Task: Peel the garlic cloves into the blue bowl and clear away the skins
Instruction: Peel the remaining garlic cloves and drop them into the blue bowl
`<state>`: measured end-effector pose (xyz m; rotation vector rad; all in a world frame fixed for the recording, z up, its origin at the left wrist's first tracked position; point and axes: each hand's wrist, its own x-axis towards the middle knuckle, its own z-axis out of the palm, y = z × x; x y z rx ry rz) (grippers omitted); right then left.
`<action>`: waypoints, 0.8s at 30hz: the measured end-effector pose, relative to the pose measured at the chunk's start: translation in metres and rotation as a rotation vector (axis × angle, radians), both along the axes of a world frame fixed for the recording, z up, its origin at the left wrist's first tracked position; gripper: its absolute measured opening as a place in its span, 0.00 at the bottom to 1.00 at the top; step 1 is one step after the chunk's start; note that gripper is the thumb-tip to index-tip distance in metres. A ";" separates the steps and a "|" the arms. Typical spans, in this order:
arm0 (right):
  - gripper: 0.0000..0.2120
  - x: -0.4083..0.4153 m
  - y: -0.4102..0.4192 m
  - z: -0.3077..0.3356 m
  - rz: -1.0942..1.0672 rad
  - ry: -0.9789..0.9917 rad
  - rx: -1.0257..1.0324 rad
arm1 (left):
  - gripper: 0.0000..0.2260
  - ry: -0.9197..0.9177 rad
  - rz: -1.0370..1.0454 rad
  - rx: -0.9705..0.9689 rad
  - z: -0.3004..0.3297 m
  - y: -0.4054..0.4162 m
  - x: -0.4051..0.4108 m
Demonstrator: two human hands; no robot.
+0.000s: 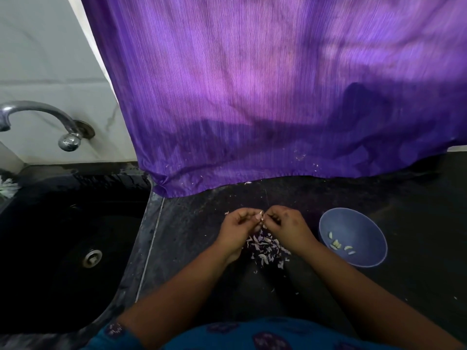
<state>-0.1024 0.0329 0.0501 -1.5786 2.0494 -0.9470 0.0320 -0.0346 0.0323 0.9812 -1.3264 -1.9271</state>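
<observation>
At center frame, left hand (pixel 238 221) and right hand (pixel 283 222) pinch 1 garlic clove (pixel 260 218); about 5 cloves (pixel 341 245) lie in the blue bowl (pixel 353 218), skins (pixel 266 248) still uncleared.

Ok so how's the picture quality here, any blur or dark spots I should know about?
Head view: the purple curtain is streaked with motion blur; the sink is nearly black, detail lost; wide-angle distortion bends the counter edge; the hands and blue bowl are dim but readable.

Bare forearms, teal garment (pixel 265 334) patterned with purple blotches seen at six o'clock, short sleeve (pixel 113 334) at seven.
</observation>
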 end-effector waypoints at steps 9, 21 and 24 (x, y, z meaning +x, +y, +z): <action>0.07 0.000 0.003 0.007 -0.066 -0.281 0.092 | 0.06 0.141 -0.001 0.126 0.005 0.004 0.004; 0.06 0.005 0.021 0.009 -0.086 -0.436 0.091 | 0.05 0.030 -0.053 -0.184 0.004 0.019 0.015; 0.06 0.008 0.025 0.009 -0.075 -0.316 0.086 | 0.05 0.023 -0.028 -0.216 0.007 0.024 0.016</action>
